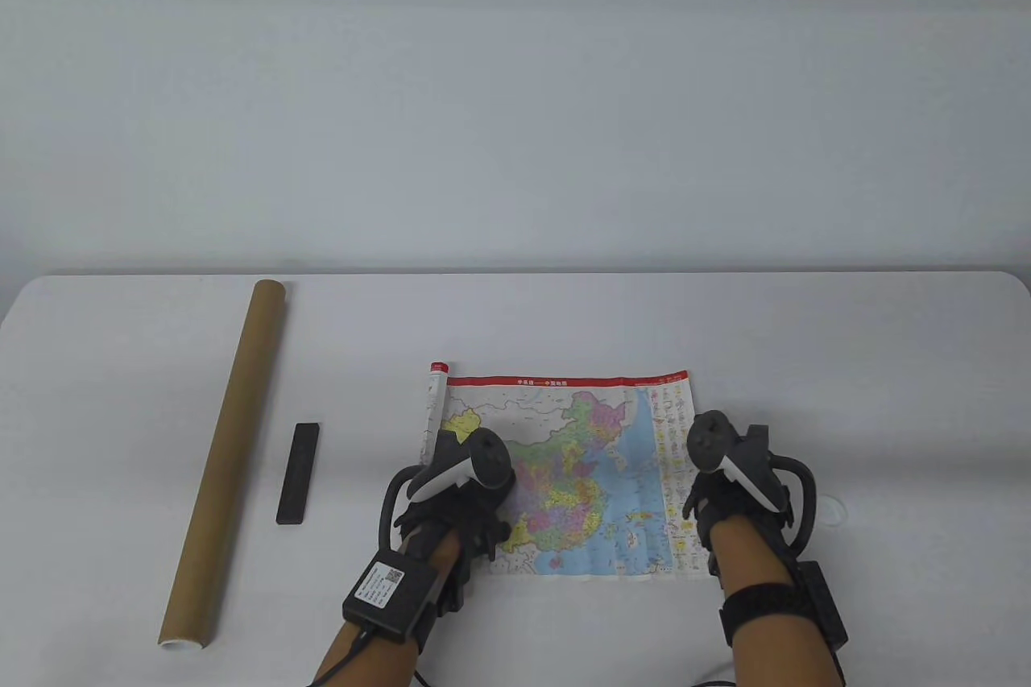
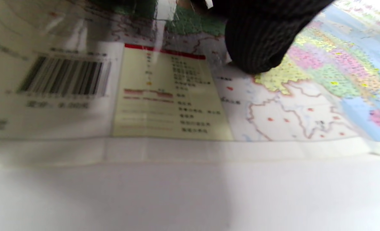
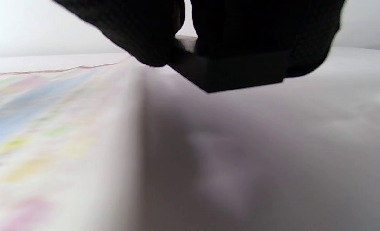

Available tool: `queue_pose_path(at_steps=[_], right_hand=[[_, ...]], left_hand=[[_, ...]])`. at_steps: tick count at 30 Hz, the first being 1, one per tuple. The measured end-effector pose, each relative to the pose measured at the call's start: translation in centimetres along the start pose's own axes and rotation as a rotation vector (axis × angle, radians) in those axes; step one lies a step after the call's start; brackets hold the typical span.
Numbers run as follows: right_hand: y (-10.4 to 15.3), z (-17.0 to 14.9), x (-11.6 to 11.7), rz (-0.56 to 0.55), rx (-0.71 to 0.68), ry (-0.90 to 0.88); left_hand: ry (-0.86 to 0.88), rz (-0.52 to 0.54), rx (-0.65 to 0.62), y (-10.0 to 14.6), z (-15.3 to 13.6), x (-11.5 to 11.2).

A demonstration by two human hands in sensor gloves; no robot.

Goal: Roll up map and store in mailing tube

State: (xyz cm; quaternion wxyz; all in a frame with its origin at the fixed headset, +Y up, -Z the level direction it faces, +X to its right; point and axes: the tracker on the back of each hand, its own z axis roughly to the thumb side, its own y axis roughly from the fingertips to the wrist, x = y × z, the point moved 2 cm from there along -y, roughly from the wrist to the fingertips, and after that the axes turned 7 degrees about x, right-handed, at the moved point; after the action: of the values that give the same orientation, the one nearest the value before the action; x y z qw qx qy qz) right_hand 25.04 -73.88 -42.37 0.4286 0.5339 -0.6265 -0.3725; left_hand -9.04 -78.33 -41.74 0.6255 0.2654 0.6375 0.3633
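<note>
Gloved left hand (image 1: 451, 498) and right hand (image 1: 729, 494) rest on map (image 1: 580, 469).

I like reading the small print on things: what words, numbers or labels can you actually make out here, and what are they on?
Nothing reads clearly.
Map: yellow characters in the red title band, too small to read.
Barcode on the map's curled left edge: bars plain, the characters under it blurred.
Legend box on the map: rows of characters, blurred.
White label on the box at the left wrist: a square code and tiny print, unreadable.
Cardboard tube and black bar: no text visible.
</note>
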Motion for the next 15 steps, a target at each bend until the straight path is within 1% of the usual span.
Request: queue_pose_path(at_steps=[3, 5, 7, 11, 15], right_hand=[[-0.7, -2.3, -0.1, 0.022, 0.064, 0.018], [-1.0, -2.9, 0.3, 0.040, 0.084, 0.009], [-1.1, -3.2, 1.0, 0.077, 0.088, 0.004], [-1.2, -3.0, 1.8, 0.112, 0.080, 0.027], [-1.1, -2.8, 2.0, 0.112, 0.077, 0.045]], left_hand=[[-0.006, -0.004, 0.002, 0.0, 0.0, 0.0], [-0.010, -0.008, 0.002, 0.0, 0.1, 0.0], [-0.013, -0.010, 0.002, 0.0, 0.1, 0.0], [-0.019, -0.015, 0.004, 0.0, 0.1, 0.1], [-0.016, -0.026, 0.016, 0.0, 0.1, 0.1]])
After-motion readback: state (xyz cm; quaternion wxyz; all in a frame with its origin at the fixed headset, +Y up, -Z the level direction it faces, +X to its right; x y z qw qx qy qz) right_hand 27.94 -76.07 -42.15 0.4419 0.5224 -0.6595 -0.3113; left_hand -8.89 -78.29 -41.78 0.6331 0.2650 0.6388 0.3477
